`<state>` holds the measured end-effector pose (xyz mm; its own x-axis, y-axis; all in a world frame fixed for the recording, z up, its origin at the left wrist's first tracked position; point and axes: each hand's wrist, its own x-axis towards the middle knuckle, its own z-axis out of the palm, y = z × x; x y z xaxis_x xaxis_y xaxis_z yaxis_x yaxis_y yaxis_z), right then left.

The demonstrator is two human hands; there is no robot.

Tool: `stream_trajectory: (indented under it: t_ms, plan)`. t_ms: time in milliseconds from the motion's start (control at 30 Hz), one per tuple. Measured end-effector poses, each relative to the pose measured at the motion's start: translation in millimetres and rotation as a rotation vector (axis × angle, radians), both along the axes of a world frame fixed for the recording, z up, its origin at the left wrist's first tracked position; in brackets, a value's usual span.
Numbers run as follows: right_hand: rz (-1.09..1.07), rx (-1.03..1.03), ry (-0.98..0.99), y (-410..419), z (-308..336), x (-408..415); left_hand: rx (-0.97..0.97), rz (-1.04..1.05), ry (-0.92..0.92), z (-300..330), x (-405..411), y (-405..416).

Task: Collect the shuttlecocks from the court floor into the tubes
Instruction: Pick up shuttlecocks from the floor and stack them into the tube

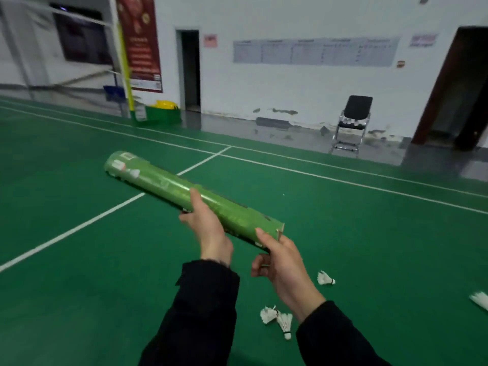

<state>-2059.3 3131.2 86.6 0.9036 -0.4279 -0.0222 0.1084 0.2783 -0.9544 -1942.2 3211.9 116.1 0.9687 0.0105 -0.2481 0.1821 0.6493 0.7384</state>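
A long green tube (190,196) is held in the air over the green court floor (79,299), gripped by both hands. What is inside cannot be told — the near end is covered by the right hand and the far end shows only a printed label. Its long axis runs from the near right up and away to the far left, nearly level, the far end a little higher in the picture.

The left hand (208,228) grips the tube near its middle, thumb over the top and fingers (184,216) curled beneath. The right hand (280,262) clasps the near end, thumb along the side and fingers (260,264) curled under the rim.

Below the right wrist lie two shuttlecocks (277,319), touching; another shuttlecock (325,278) rests just right of that hand, and a fourth (480,299) lies well off at the right edge — all on the floor.
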Motion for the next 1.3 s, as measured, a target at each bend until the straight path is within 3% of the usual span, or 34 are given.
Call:
stream_trajectory:
  t_ms: [100, 267, 467, 633, 900, 1133, 1300]
  plan:
    - [-0.013, 0.026, -0.012, -48, 20, 14, -0.02, -0.232, -0.069, 22, 36, -21]
    - [-0.058, 0.077, -0.029, -124, 24, 40, 0.214, -0.502, -0.218, 19, 70, -45]
    - [-0.151, 0.189, -0.033, -190, -42, 64, 0.333, -0.704, -0.28, -38, 113, -77]
    - [-0.245, 0.306, 0.033, -232, -99, 63, 0.243, -0.798, -0.294, -73, 159, -132]
    - [-0.594, 0.324, 0.284, -319, -140, 52, 0.15, -1.011, -0.221, -118, 212, -210]
    - [-0.542, 0.285, 0.308, -323, -163, 96, 0.106, -1.277, -0.028, -196, 230, -259]
    - [-0.435, 0.232, 0.357, -331, -192, 78, 0.105, -1.17, 0.022, -237, 226, -267]
